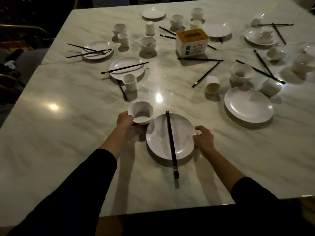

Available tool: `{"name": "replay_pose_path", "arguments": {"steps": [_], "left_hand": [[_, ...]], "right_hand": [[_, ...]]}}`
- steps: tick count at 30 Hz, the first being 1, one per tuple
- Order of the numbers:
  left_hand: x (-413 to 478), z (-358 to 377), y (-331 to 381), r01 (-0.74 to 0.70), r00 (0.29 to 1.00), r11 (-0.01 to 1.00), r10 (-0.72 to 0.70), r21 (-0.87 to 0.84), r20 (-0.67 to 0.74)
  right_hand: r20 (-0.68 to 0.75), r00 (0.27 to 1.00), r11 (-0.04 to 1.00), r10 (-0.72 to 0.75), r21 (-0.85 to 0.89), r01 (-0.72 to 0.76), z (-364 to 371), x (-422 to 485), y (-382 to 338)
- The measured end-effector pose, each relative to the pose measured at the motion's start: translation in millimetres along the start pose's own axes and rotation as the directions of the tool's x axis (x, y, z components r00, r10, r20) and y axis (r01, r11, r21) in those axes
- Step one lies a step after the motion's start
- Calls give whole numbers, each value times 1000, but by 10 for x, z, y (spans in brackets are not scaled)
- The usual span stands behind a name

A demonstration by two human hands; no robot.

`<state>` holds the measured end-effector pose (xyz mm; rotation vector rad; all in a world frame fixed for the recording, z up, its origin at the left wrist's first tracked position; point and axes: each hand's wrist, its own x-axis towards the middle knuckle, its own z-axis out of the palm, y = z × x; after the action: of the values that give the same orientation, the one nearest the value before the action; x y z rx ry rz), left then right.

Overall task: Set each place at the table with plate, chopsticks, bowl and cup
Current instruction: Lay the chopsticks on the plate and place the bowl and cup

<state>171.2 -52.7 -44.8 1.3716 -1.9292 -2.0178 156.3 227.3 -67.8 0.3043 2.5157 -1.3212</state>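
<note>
A white plate [158, 138] lies near the front of the marble table [68, 150]. A pair of black chopsticks [171, 142] lies across it, handles pointing toward me and overhanging the near rim. My right hand [203, 139] grips the plate's right rim. At the plate's upper left, a white bowl [140, 112] stands upright, its side held by my left hand [125, 120]. A white cup [129, 82] stands upright farther back on the left.
Several more white plates, bowls, cups and black chopsticks lie scattered over the far half, some cups tipped on their sides. A large plate [248, 104] sits at the right. A yellow-topped tissue box [192, 41] stands mid-table. Dark chairs flank the left edge.
</note>
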Motion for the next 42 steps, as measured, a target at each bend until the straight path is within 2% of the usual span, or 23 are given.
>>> {"name": "replay_pose_path", "arguments": {"steps": [3,6,8,9,12,15,20,23,32,35,38,42], "left_hand": [[47,19,16,11,1000,999,-11,51,-9],[66,50,66,12,996,963,12,268,-88],[38,83,140,-10,982,910,88,415,-169],[30,116,189,-9,975,901,104,433,-195],[71,200,204,24,972,890,86,455,-220],[86,275,93,77,963,902,44,425,-267],[68,309,-10,76,938,896,84,437,-335],[27,357,-50,89,917,921,73,379,-392],[-63,403,-121,83,884,918,112,387,-455],[-66,405,-116,77,883,914,123,398,-453],[-77,431,-106,82,881,907,128,413,-455],[-110,440,-66,78,895,874,151,479,-420]], "right_hand": [[47,998,999,34,19,-35,-35,38,16],[95,993,995,77,58,-83,-148,142,18],[72,995,990,70,114,-78,-268,274,-11],[32,998,991,56,120,-59,-335,366,-42],[-157,987,999,-38,25,43,-523,727,-154],[-245,961,990,-125,-90,106,-733,1154,-324],[-189,964,962,-187,-236,140,-830,1658,-486],[-151,972,952,-179,-274,133,-763,1885,-570],[-249,967,961,-49,-275,-22,-492,2243,-781],[-187,973,964,-134,-252,84,-450,2241,-802],[-52,964,944,-260,-226,242,-402,2178,-808],[195,886,833,-420,-304,462,-374,2043,-860]]}}
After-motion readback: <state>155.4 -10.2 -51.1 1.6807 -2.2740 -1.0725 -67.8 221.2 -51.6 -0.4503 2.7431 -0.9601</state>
